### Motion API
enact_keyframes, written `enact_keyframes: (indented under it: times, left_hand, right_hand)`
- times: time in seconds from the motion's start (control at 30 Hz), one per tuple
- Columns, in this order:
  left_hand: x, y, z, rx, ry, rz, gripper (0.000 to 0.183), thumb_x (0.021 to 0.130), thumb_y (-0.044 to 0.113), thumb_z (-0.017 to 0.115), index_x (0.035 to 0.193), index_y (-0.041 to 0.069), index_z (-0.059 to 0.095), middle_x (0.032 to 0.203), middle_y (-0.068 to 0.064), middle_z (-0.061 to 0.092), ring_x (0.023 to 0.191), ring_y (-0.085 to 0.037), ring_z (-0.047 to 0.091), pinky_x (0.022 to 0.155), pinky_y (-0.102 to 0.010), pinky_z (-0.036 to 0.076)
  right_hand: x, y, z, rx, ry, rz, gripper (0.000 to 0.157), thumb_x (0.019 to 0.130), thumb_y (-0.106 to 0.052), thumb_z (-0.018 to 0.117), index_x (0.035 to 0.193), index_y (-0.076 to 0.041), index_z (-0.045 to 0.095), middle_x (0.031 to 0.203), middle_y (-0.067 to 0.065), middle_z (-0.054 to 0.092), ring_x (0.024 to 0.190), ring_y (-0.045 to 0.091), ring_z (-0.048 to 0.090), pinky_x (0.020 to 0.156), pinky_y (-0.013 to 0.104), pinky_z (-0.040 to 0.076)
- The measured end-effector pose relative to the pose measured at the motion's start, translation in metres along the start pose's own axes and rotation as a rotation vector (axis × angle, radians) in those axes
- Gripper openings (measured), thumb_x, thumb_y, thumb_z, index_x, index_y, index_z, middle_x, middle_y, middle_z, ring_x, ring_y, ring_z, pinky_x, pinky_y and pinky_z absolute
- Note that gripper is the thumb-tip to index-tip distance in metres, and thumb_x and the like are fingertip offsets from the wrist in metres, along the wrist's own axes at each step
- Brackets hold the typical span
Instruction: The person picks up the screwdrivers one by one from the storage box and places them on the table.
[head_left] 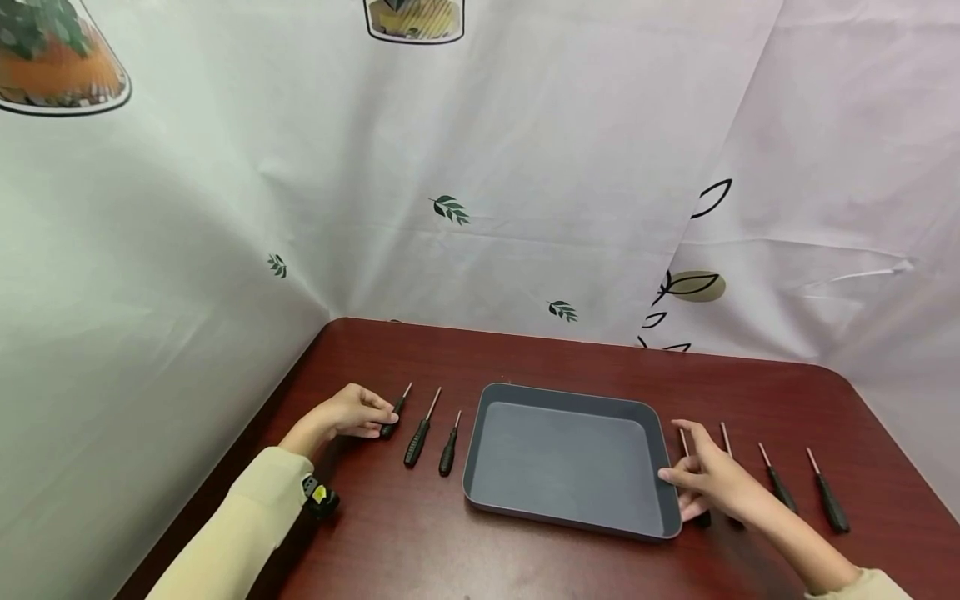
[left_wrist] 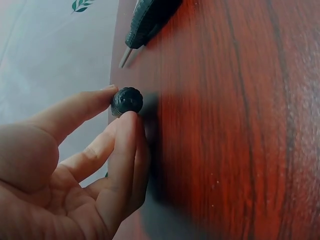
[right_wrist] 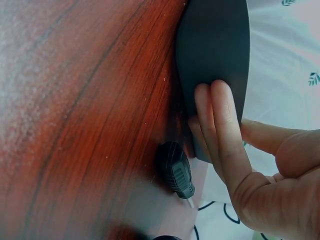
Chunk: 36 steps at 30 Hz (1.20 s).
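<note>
My left hand (head_left: 363,412) pinches the black handle of a screwdriver (head_left: 387,429) at the left of the table, its shaft pointing to the back. In the left wrist view the handle's ribbed end (left_wrist: 129,100) sits between thumb and fingertips. A grey rectangular tray (head_left: 566,458) lies mid-table. At its right wall, my right hand (head_left: 708,475) grips the tray, thumb over the rim and fingers along the outer side. The right wrist view shows those fingers (right_wrist: 222,115) flat against the dark wall. Just beside them lies a black-handled screwdriver (right_wrist: 175,172).
Two more screwdrivers, one longer (head_left: 417,442) and one shorter (head_left: 448,454), lie between my left hand and the tray. Right of the tray several others lie in a row, the outermost screwdriver (head_left: 830,504) near the table's right edge. Printed white cloth (head_left: 525,208) hangs behind the table (head_left: 360,533).
</note>
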<state>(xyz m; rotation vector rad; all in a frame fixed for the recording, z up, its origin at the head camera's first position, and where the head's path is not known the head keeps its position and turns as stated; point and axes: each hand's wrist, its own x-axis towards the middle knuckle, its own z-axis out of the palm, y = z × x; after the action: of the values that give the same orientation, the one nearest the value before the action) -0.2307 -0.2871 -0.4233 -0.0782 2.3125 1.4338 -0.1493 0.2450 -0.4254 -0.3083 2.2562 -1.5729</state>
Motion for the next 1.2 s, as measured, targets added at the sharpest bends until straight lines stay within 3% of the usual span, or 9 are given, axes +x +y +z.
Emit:
enact_keyframes:
  times: [0.43, 0.67, 1.07, 1.2]
  left_hand:
    - [0.000, 0.000, 0.008, 0.050, 0.061, 0.005, 0.019, 0.086, 0.005, 0.078, 0.096, -0.009, 0.070, 0.081, -0.010, 0.069, 0.060, -0.013, 0.065, 0.059, -0.030, 0.062]
    - [-0.001, 0.002, 0.011, 0.092, 0.092, -0.006, 0.019, 0.088, 0.010, 0.077, 0.095, -0.007, 0.070, 0.087, -0.010, 0.067, 0.069, -0.017, 0.066, 0.064, -0.034, 0.062]
    - [-0.014, 0.008, 0.005, 0.187, 0.128, 0.036, 0.021, 0.093, 0.014, 0.072, 0.098, -0.005, 0.070, 0.091, -0.010, 0.069, 0.076, -0.021, 0.068, 0.067, -0.036, 0.062]
    - [-0.022, 0.011, 0.003, 0.206, 0.151, 0.075, 0.023, 0.097, 0.015, 0.067, 0.103, -0.008, 0.067, 0.091, -0.013, 0.070, 0.076, -0.022, 0.068, 0.067, -0.036, 0.062]
  right_hand:
    - [-0.001, 0.003, -0.001, -0.006, -0.001, 0.020, 0.085, 0.097, -0.005, 0.064, 0.149, 0.011, -0.001, 0.085, 0.016, 0.063, 0.056, 0.025, 0.063, 0.052, 0.044, 0.060]
    - [-0.003, 0.004, -0.001, -0.009, 0.007, 0.006, 0.070, 0.097, -0.005, 0.064, 0.141, 0.021, 0.017, 0.081, 0.016, 0.065, 0.058, 0.028, 0.067, 0.052, 0.044, 0.061]
    - [-0.018, -0.001, -0.002, -0.090, 0.151, -0.015, 0.048, 0.103, -0.018, 0.057, 0.131, 0.019, 0.042, 0.081, 0.016, 0.063, 0.059, 0.028, 0.067, 0.052, 0.042, 0.061]
    - [-0.026, -0.007, -0.004, -0.184, 0.244, -0.032, 0.039, 0.105, -0.022, 0.054, 0.124, 0.012, 0.054, 0.082, 0.016, 0.063, 0.061, 0.024, 0.066, 0.051, 0.038, 0.060]
